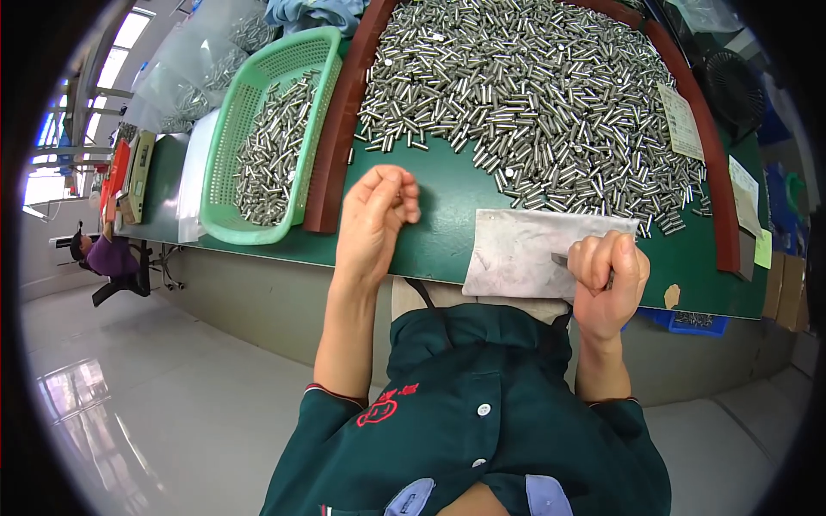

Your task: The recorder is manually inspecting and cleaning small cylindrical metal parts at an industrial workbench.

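Green tabletop (437, 193) is bearing metal pins (525, 86) at one o'clock; right hand (609, 271), at three, is clamping a metal piece (560, 259), seemingly mid-handling, next needing steadiness; left hand (377, 206), at eleven, is curling, grip unclear.

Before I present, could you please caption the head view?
Right hand by a pale cloth, left hand near metal pins.

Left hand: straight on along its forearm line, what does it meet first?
Likely the near edge of the pile of small, shiny, cylindrical metal pins, beyond a bare strip of flat green tabletop. The left hand's height is unclear; it might pass above them.
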A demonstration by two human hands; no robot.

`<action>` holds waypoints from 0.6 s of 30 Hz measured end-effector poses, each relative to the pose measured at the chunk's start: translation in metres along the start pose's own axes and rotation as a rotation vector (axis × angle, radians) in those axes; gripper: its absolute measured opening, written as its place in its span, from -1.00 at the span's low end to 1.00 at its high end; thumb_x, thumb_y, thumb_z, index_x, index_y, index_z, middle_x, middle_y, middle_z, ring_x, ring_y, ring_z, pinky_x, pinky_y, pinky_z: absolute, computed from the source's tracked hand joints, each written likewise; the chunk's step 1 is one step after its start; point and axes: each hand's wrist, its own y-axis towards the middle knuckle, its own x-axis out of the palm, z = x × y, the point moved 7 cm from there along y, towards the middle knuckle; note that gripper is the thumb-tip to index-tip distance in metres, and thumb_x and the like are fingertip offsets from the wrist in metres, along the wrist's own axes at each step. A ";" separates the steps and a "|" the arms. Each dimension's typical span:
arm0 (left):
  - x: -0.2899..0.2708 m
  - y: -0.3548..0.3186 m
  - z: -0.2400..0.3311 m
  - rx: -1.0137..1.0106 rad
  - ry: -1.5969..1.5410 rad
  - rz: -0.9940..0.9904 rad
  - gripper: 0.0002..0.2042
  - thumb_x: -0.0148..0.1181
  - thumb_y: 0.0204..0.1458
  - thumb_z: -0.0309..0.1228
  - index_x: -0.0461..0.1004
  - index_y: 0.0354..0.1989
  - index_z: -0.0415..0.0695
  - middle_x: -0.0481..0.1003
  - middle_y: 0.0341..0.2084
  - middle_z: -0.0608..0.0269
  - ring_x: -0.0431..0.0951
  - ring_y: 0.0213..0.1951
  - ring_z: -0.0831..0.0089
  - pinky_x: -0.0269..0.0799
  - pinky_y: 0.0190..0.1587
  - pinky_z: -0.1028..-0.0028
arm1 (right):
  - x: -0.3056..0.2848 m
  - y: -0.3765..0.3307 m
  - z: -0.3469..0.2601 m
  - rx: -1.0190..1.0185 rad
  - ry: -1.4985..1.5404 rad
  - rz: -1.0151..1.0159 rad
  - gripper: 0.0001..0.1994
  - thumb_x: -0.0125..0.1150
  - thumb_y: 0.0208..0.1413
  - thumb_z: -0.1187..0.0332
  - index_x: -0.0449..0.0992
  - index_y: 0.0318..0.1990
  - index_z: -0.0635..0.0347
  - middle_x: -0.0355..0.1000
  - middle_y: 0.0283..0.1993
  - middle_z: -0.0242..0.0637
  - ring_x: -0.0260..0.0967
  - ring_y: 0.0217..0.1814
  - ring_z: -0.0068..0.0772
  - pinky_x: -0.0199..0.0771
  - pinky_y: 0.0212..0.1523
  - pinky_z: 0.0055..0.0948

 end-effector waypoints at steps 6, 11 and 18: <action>0.022 0.026 0.040 0.474 1.348 0.067 -0.90 0.12 -0.17 -0.53 0.44 -0.43 -0.23 0.26 -0.77 0.27 0.20 -0.72 0.49 0.14 -0.63 0.52 | -0.001 -0.001 -0.001 -0.012 -0.018 -0.016 -0.62 -0.28 0.14 0.37 0.05 -0.76 0.16 -0.06 -0.79 -0.46 -0.19 -0.75 -0.66 -0.20 -0.68 -0.57; 0.034 0.033 0.040 0.654 1.472 -0.012 -0.89 0.15 -0.22 -0.52 0.42 -0.46 -0.22 0.38 -0.65 0.07 0.41 -0.59 0.20 0.28 -0.51 0.33 | -0.005 -0.002 0.000 -0.022 0.013 -0.005 -0.62 -0.29 0.14 0.37 0.05 -0.75 0.16 -0.06 -0.79 -0.46 -0.20 -0.75 -0.66 -0.20 -0.68 -0.57; 0.030 0.034 0.033 0.477 1.377 -0.095 -0.90 0.13 -0.14 -0.50 0.37 -0.47 -0.25 0.27 -0.75 0.28 0.22 -0.68 0.53 0.16 -0.59 0.51 | -0.003 -0.001 -0.001 -0.027 -0.002 -0.014 -0.62 -0.29 0.14 0.38 0.05 -0.75 0.16 -0.05 -0.79 -0.46 -0.20 -0.75 -0.66 -0.20 -0.69 -0.58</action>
